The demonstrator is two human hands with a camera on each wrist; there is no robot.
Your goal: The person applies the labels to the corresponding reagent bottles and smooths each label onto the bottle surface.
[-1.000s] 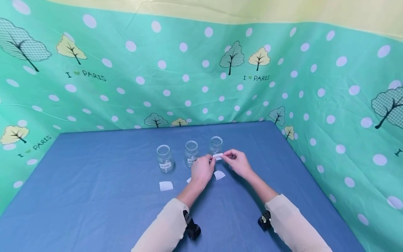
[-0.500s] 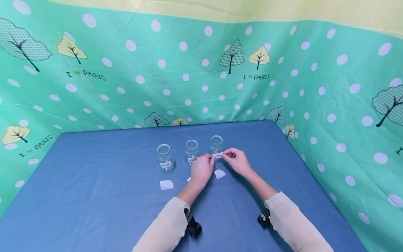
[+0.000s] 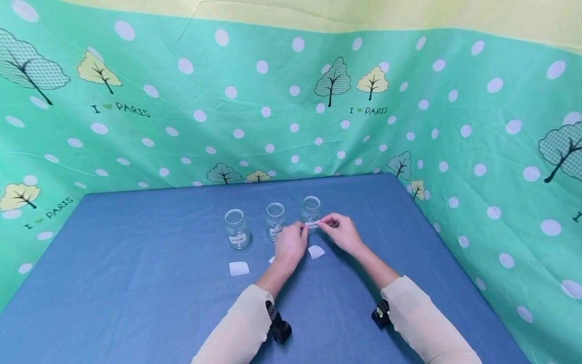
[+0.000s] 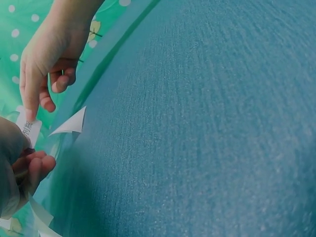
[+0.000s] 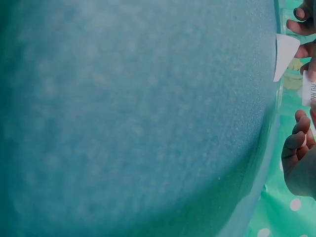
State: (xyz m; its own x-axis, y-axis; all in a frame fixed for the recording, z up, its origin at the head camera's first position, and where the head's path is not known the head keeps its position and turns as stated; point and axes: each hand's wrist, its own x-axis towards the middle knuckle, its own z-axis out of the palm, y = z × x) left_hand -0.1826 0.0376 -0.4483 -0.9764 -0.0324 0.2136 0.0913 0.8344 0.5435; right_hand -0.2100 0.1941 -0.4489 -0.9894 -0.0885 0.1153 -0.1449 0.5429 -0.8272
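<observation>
In the head view, a small white label [image 3: 311, 225] with dark print spans the fingertips of both hands, right at the front of the rightmost glass jar [image 3: 311, 206]. My left hand [image 3: 290, 246] pinches the label's left end, and my right hand [image 3: 344, 234] pinches its right end. The left wrist view shows the printed label [image 4: 32, 129] between the right hand [image 4: 47, 61] above and the left hand [image 4: 22, 170] below. The middle jar [image 3: 275, 217], partly behind the left hand, and the left jar [image 3: 235, 226] each bear a similar printed label.
On the blue-covered table [image 3: 150, 283], a white paper piece [image 3: 239, 268] lies before the left jar. A curled one [image 3: 316, 252] lies just below the hands. Another [image 3: 272, 260] is mostly hidden by the left wrist. A green dotted curtain [image 3: 254, 101] hangs behind.
</observation>
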